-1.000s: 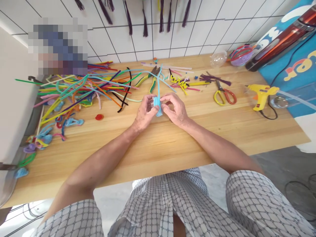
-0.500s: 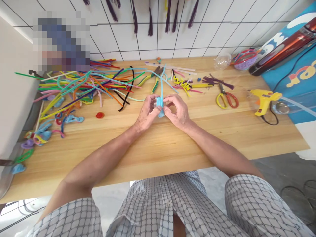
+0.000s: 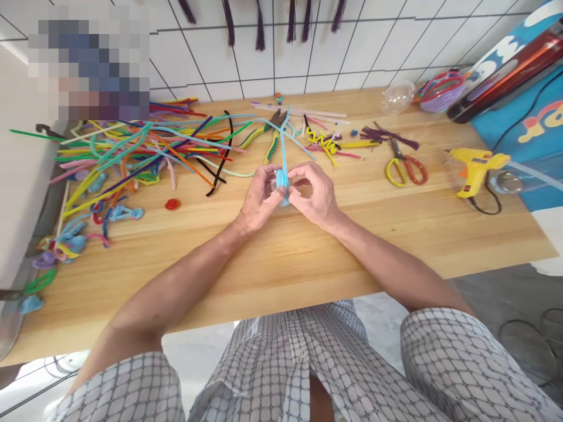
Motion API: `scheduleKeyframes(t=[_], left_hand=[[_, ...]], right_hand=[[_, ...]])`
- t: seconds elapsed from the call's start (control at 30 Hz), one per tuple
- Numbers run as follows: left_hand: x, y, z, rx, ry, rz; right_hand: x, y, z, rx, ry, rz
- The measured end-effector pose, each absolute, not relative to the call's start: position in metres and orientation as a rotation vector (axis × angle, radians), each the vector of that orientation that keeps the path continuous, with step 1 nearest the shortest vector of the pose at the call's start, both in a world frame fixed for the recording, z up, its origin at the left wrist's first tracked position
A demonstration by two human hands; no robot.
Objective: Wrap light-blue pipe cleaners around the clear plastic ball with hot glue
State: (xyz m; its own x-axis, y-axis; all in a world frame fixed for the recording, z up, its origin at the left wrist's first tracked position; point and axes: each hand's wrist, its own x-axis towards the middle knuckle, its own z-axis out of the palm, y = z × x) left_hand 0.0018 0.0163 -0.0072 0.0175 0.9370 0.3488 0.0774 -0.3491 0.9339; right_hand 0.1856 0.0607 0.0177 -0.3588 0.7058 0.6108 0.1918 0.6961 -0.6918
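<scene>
Light blue pipe cleaners (image 3: 284, 153), bunched into a small thick bundle at their lower end, stand between my two hands over the middle of the table. My left hand (image 3: 260, 200) is closed on the bundle, thumb in front; a clear piece shows by its fingers, its kind unclear. Thumb and fingertips of my right hand (image 3: 314, 196) pinch the bundle from the other side. One long blue strand runs up past green-and-yellow pliers (image 3: 273, 132), which lie just beyond my hands.
A heap of coloured pipe cleaners (image 3: 145, 146) covers the left back of the wooden table (image 3: 211, 281). A red cap (image 3: 172, 204) lies left of my hands. Scissors (image 3: 405, 167) and a yellow glue gun (image 3: 474, 170) lie to the right. Purple tassels (image 3: 260, 26) hang on the tiled wall.
The camera view has shifted slightly, so the back of the table sits higher in the picture. Both hands keep their hold on the blue bundle, with hardly any other movement.
</scene>
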Motion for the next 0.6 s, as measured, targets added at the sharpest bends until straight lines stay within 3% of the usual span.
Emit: scheduleKeyframes(t=[0.6], left_hand=[[0.0006,0.0163,-0.0071,1.493,1.071,1.438]], right_hand=[[0.1895,0.0635,0.021,-0.761,-1.878,0.846]])
